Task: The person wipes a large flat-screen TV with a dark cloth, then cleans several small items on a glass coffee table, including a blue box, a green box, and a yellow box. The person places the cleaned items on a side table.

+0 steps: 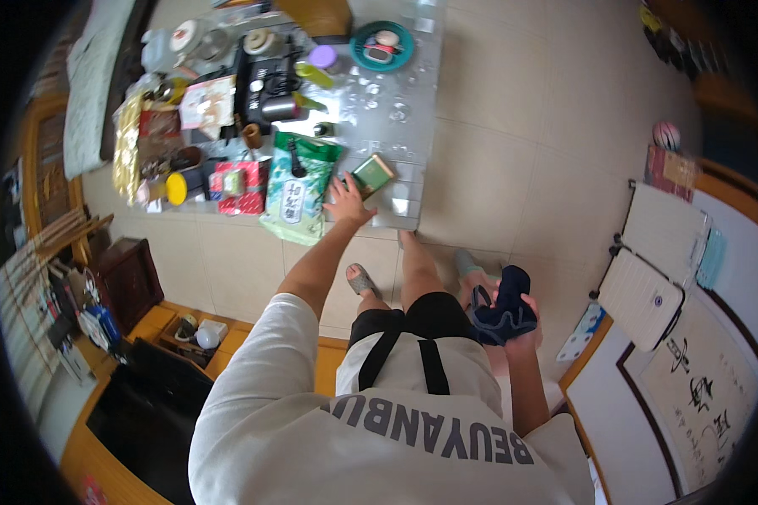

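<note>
My left hand (347, 201) rests with fingers spread at the table's near edge, between a green-and-white plastic packet (300, 189) and a green box (372, 175). Its fingers are beside the box's left end; whether they touch it I cannot tell. On the packet lies a small black object (295, 159) shaped like a spoon. My right hand (525, 328) is away from the table, over the floor at my right, and holds a bunched dark blue cloth (508, 309) with lighter edging.
The glass-topped table (404, 139) also bears a teal basket (381, 45), a purple-lidded jar (323, 57), a metal cup (280, 108) and a red dotted package (243, 196). Pale suitcases (641, 297) stand at the right. A black-screened television (151, 404) is at lower left.
</note>
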Demonstrator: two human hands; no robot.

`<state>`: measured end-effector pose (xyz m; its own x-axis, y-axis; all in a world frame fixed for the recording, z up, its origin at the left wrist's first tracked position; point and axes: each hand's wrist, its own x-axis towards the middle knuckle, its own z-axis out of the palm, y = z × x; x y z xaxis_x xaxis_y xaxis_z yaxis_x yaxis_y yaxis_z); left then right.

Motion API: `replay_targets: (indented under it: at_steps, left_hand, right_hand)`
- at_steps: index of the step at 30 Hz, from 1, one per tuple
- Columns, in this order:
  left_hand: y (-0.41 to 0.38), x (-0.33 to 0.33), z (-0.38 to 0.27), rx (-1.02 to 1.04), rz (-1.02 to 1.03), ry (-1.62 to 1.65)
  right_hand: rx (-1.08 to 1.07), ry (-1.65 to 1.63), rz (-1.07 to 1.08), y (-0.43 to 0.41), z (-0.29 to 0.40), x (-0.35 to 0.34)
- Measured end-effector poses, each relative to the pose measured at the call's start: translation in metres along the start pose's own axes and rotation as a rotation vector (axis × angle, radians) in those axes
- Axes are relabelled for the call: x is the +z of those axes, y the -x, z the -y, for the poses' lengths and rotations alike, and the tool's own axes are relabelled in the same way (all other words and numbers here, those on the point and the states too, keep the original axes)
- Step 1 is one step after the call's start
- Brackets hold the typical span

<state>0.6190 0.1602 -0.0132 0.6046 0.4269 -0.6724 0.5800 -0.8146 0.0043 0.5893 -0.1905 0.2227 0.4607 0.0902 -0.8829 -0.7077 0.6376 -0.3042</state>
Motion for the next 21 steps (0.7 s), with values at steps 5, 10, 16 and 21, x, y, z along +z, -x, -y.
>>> replay_targets:
  at_steps: [5, 10, 16, 21]
  left_hand:
    - [-0.052, 0.005, -0.04, 0.029, 0.023, -0.043]
    - [-0.073, 0.009, -0.029, 0.14, 0.0, -0.007]
    - [-0.032, -0.036, -0.027, 0.184, 0.33, 1.145]
    - [0.07, -0.144, -0.051, 0.011, 0.722, 1.711]
  right_hand:
    - [0.03, -0.087, -0.043, -0.015, 0.01, -0.024]
    - [0.053, -0.092, -0.076, -0.015, 0.015, -0.01]
    - [-0.01, 0.114, -0.025, -0.029, 0.005, -0.013]
    - [-0.495, 0.587, -0.088, -0.02, 0.007, 0.031]
